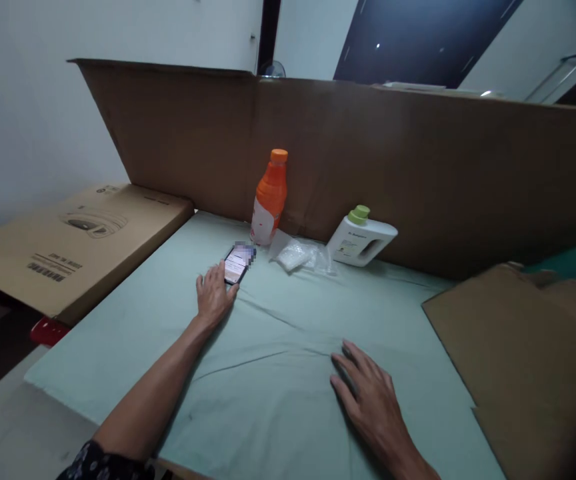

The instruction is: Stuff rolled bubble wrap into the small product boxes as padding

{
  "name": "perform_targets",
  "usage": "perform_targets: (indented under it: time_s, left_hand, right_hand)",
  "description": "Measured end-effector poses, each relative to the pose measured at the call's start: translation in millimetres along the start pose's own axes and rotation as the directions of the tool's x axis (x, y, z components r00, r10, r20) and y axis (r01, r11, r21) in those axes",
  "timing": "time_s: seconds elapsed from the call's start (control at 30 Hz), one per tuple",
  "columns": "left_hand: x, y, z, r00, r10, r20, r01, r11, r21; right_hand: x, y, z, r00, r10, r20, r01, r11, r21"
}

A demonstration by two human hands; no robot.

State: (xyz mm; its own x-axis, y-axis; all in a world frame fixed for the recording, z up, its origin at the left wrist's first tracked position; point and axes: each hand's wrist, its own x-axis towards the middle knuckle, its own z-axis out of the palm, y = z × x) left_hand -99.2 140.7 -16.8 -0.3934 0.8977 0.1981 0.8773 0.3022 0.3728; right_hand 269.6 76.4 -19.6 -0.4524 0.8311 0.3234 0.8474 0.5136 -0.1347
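Note:
My left hand (213, 298) reaches out over the pale green cloth with its fingers along the left edge of a smartphone (236, 265) and its thumb at the lower right corner. The phone's screen is lit and faces up; part of its top is blurred out. Resting low on the cloth, my right hand (368, 393) has its fingers apart and slightly bent, with nothing in them. Behind the phone stands an orange bottle (269, 197) with an orange cap. Clear plastic packaging (301, 255) lies to the right of the bottle.
A white jug (351, 241) with a green cap stands near the tall cardboard panel (368, 153) at the back. To the left lies a flat cardboard box (88, 233); more cardboard (523, 347) is at the right. Pale green cloth (268, 373) covers the table.

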Motion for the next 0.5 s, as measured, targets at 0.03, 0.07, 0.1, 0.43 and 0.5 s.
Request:
perform_targets:
  time_s: [0.03, 0.07, 0.1, 0.43, 0.5]
  left_hand:
    - [0.7, 0.6, -2.5, 1.000, -0.004, 0.016, 0.003, 1.000, 0.013]
    - [0.7, 1.3, -6.0, 0.999, -0.006, 0.033, 0.005, 1.000, 0.027]
    - [-0.2, 2.5, -10.7, 0.999, -0.008, 0.054, 0.006, 0.999, 0.039]
    - [-64.9, 23.3, -21.3, 0.980, 0.124, 0.158, -0.159, 0.960, 0.229]
    - [-98.3, 23.5, -15.8, 0.967, 0.205, 0.154, -0.243, 0.924, 0.295]
  right_hand:
    - [-16.8, -2.8, -6.3, 0.999, 0.010, -0.038, -0.010, 1.000, 0.002]
    - [-32.2, -6.1, -14.3, 0.997, 0.023, -0.077, -0.023, 1.000, 0.000]
    - [-46.5, -9.6, -24.5, 0.993, 0.036, -0.111, -0.037, 0.999, -0.005]
    - [-142.2, -18.9, -191.7, 0.899, 0.252, -0.358, -0.323, 0.934, -0.155]
    - [-158.4, -10.2, -217.1, 0.857, 0.277, -0.434, -0.399, 0.890, -0.221]
